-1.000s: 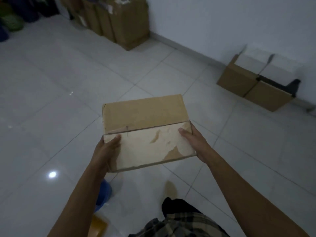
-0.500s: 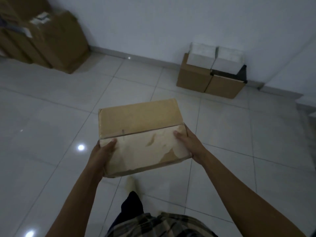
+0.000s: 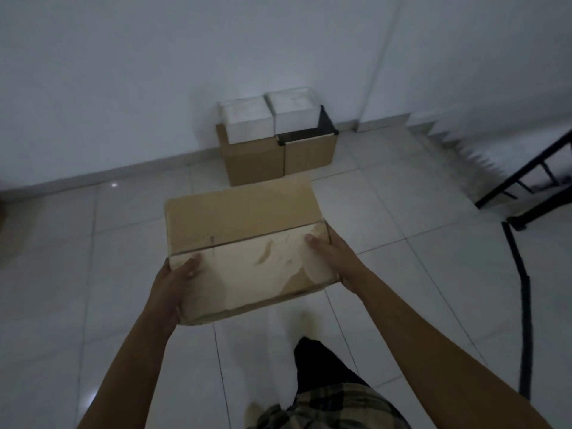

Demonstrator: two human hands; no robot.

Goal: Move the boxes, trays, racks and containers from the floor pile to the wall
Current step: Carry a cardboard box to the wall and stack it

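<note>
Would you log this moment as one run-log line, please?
phase: carrying | object: cardboard box | left hand: grips box | right hand: grips box | target: boxes at wall ahead

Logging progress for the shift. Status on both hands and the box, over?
Left hand and right hand grip the cardboard box by its sides, held up. Wall boxes straight ahead. Black frame off to the right, not between.

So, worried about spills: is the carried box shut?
Shut: both top flaps of the box lie flat, meeting at a seam. Taping: cannot tell.

Three cardboard boxes [image 3: 241, 218] [image 3: 252, 159] [image 3: 309, 156]; two white foam blocks [image 3: 244, 119] [image 3: 292, 108]; one black wire panel [image 3: 327, 122]; two hands [image 3: 173, 283] [image 3: 335, 258].
</note>
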